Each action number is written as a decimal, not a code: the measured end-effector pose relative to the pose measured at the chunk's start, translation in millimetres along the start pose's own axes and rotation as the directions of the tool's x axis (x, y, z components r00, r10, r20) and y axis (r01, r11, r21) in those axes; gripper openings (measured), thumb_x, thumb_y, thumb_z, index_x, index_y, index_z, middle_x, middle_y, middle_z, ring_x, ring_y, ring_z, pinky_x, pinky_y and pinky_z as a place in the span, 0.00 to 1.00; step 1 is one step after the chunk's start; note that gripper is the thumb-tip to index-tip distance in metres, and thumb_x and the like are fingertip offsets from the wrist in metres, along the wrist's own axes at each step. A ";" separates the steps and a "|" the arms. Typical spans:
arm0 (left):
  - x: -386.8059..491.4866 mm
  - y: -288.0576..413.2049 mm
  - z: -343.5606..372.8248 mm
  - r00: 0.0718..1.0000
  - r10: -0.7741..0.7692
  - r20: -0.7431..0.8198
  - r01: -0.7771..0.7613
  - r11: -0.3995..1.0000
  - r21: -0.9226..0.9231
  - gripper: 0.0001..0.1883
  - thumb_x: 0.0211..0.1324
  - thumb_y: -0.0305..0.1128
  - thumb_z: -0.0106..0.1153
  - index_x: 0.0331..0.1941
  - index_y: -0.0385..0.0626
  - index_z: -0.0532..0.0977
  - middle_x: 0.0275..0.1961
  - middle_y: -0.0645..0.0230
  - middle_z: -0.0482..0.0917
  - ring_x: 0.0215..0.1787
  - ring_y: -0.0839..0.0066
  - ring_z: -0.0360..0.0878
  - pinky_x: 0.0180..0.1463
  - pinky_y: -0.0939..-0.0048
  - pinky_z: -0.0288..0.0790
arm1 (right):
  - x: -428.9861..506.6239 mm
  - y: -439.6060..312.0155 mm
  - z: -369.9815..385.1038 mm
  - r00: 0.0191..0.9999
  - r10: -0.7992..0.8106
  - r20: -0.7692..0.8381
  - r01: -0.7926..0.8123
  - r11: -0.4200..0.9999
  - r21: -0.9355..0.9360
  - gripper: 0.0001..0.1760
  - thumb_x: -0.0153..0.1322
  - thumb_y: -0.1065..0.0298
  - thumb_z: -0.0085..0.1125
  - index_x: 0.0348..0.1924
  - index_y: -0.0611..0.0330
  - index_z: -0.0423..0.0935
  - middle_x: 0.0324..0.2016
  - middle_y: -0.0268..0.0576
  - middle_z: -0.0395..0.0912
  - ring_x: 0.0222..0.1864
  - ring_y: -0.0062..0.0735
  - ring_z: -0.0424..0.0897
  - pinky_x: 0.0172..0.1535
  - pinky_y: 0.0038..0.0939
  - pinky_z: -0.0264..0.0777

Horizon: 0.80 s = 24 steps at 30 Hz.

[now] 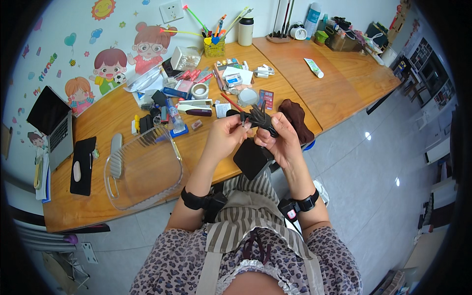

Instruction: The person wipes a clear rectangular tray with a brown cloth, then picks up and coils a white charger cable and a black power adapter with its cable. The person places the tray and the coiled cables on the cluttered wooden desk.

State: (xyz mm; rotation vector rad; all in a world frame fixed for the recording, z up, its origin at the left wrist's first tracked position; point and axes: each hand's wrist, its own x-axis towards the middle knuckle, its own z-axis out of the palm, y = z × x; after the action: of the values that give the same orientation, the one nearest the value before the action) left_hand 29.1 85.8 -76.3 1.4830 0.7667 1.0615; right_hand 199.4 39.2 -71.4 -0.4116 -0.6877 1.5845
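A bundle of black cable [260, 118] is gripped in my right hand [283, 138], thumb on top and fingers curled beneath. My left hand [223, 135] pinches the cable's end by a small black plug [243, 117] between thumb and fingertips. Just below both hands is a square black power adapter [252, 158], at the table's front edge; whether it hangs or rests there is hard to tell. Behind my right hand lies a crumpled dark brown cloth [297, 120]. A clear plastic bin [147, 173] stands left of my left forearm.
Small items crowd the wooden table [206, 162], among them a tape roll [200, 91], a stapler [195, 110] and a spray bottle [176, 120]. An open laptop [55, 125] stands far left. A pen holder [214, 48] and a tumbler [246, 32] line the wall.
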 end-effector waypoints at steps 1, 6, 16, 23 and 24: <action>-0.4 2.0 0.7 0.995 0.100 -0.024 -0.097 0.990 0.104 0.04 0.61 0.26 0.58 0.34 0.38 0.78 0.24 0.73 0.77 0.22 0.87 0.71 0.25 0.81 0.65 | 1.1 -0.5 0.0 1.000 0.018 0.004 -0.019 0.999 0.039 0.07 0.77 0.63 0.49 0.38 0.55 0.65 0.27 0.42 0.69 0.26 0.26 0.67 0.32 0.29 0.64; -5.8 15.3 10.0 0.974 0.218 -0.052 -0.200 0.950 0.241 0.06 0.56 0.29 0.64 0.30 0.38 0.78 0.22 0.69 0.75 0.21 0.84 0.72 0.25 0.79 0.64 | 3.5 -2.6 0.6 0.996 0.084 -0.008 -0.083 0.991 0.102 0.12 0.77 0.63 0.50 0.49 0.60 0.67 0.28 0.42 0.72 0.29 0.27 0.71 0.35 0.31 0.70; -7.8 26.4 22.3 0.895 0.391 -0.216 -0.264 0.853 0.450 0.10 0.52 0.32 0.68 0.25 0.38 0.78 0.18 0.67 0.75 0.19 0.79 0.72 0.24 0.74 0.64 | 1.2 2.8 -0.2 0.999 -0.017 0.042 0.028 0.959 -0.282 0.24 0.78 0.63 0.49 0.64 0.65 0.63 0.29 0.34 0.69 0.29 0.21 0.66 0.36 0.23 0.64; -8.4 21.8 15.2 0.952 0.236 -0.193 -0.178 0.944 0.278 0.12 0.55 0.32 0.66 0.24 0.37 0.77 0.15 0.72 0.71 0.18 0.85 0.66 0.22 0.77 0.58 | -5.1 2.2 -1.7 0.983 -0.136 0.126 0.185 0.676 -0.713 0.25 0.75 0.65 0.55 0.63 0.65 0.65 0.31 0.32 0.73 0.30 0.17 0.70 0.33 0.20 0.64; -9.4 20.8 15.4 0.952 0.232 -0.202 -0.169 0.944 0.284 0.12 0.55 0.32 0.66 0.24 0.37 0.77 0.14 0.72 0.70 0.18 0.85 0.65 0.22 0.78 0.57 | -4.5 0.6 -1.3 0.967 -0.187 0.173 0.250 0.560 -0.790 0.25 0.74 0.66 0.56 0.63 0.64 0.66 0.30 0.33 0.73 0.29 0.17 0.70 0.32 0.20 0.65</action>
State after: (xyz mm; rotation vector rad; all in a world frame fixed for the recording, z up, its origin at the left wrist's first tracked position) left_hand 37.9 67.4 -57.8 1.7104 0.9663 1.3473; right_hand 200.4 35.0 -73.4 -0.9058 -1.4730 0.9541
